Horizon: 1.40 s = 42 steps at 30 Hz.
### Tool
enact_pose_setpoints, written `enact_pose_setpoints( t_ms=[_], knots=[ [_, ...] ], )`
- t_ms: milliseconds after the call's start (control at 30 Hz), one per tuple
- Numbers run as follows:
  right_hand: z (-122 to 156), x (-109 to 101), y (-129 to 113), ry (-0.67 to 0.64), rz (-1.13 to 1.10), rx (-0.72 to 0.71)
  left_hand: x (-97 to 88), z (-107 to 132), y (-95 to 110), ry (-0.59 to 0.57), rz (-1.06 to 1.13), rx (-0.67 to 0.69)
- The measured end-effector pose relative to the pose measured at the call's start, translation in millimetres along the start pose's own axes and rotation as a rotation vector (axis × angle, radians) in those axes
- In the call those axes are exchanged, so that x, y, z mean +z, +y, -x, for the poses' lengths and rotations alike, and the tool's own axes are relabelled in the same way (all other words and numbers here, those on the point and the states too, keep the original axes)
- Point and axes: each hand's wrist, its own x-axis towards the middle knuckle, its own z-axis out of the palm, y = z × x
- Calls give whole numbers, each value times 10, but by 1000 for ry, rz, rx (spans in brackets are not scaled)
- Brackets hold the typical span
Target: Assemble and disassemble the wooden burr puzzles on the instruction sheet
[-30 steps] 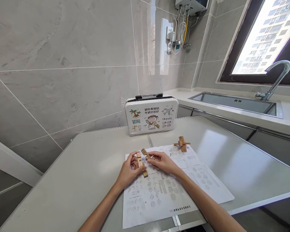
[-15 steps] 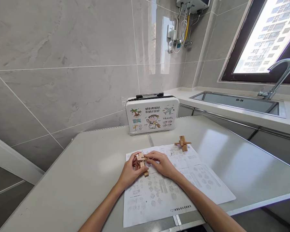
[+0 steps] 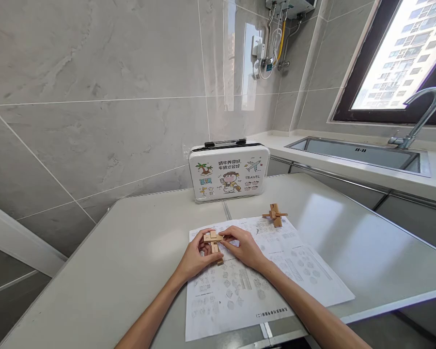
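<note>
Over the upper left of a printed instruction sheet (image 3: 272,286), both hands are on a wooden interlocking puzzle (image 3: 213,238) made of crossed notched bars. My left hand (image 3: 196,254) wraps its left side, the thumb along the lower bar and the forefinger over the top. With thumb and forefinger pinched, my right hand (image 3: 241,245) grips the right end of the crosswise bar. Part of the puzzle is hidden behind the left fingers. A second wooden puzzle (image 3: 275,215), cross-shaped, lies on the sheet's far right corner, apart from both hands.
A white cartoon-printed case (image 3: 229,174) with a black handle stands upright at the back of the grey table (image 3: 156,228). Beyond the table's right side is a counter with a sink (image 3: 359,152) and a chrome faucet (image 3: 427,114). A tiled wall rises behind.
The crosswise bar of the held puzzle has turned slightly and now looks more level, its upper face more visible. Both hands stay in nearly the same place.
</note>
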Motion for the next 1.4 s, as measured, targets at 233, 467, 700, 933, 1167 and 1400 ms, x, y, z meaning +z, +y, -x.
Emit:
enact_pose_setpoints(
  t_ms=[233,467,700,933,1167,1400],
  knots=[
    [6,-12,-29,21,33,-18,-22,-21,-25,-18,62,10],
    [-5,3,12,15,27,44,-21,-31,-10,29,76,-30],
    [10,3,11,-34,145,155,-37,-62,-22,186,124,-55],
    [63,-4,-155,-296,267,-26,-45,-66,-70,223,175,-62],
    [65,-15,-117,-302,162,-69,-43,-76,-81,209,213,-47],
    [22,-21,-66,-219,-80,105,-45,-77,-44,256,222,-75]
  ],
)
